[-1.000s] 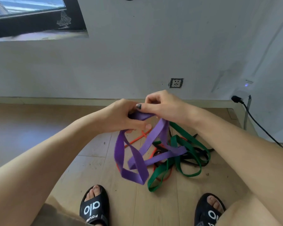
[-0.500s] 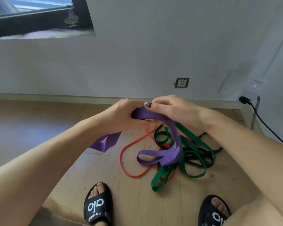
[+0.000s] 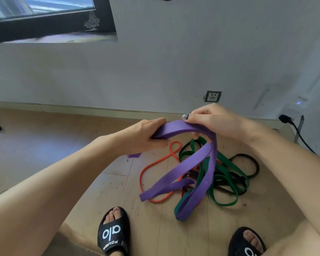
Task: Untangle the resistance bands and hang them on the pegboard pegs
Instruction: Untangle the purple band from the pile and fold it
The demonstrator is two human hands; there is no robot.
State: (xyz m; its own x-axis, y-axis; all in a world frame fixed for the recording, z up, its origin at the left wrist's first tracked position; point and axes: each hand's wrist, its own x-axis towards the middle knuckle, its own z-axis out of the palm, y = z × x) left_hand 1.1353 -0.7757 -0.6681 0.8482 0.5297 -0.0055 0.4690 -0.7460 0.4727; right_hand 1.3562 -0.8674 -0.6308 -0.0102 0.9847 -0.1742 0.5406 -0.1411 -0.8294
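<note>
both hands up over the floor [image 3: 81, 145] w/ the purple band [image 3: 196, 163] stretched between them. left hand [image 3: 144, 137] has its fingers [image 3: 161, 144] curled round one end of the band, thumb on top; a short purple bit pokes out under that hand. right hand [image 3: 211, 119] pinches the band's top arc, thumb w/ dark nail pressed onto the flat strip, other fingers curled beneath, partly hidden. from the right hand the band drops in two long flat strips: one runs down-left to a folded end just above the floor, the other goes nearly straight down to a loop near the feet. the lower parts overlap the pile; can't tell if they're threaded thru it or just in front. pile on the wood floor, below & right of the hands: green band [image 3: 227, 174] in several wide loops, black band [image 3: 251, 163] coiled at the right edge & under the green, thin orange band [image 3: 146, 174] looping out to the left w/ a small twist near the top. all three cross each other, touching. no container or pegboard in view. feet in black slides [image 3: 113, 235] at the bottom. wall [image 3: 174, 61] behind w/ a socket [image 3: 212, 96], a plug & cable [image 3: 301, 137] far right, dark window frame [image 3: 50, 24] top left.
</note>
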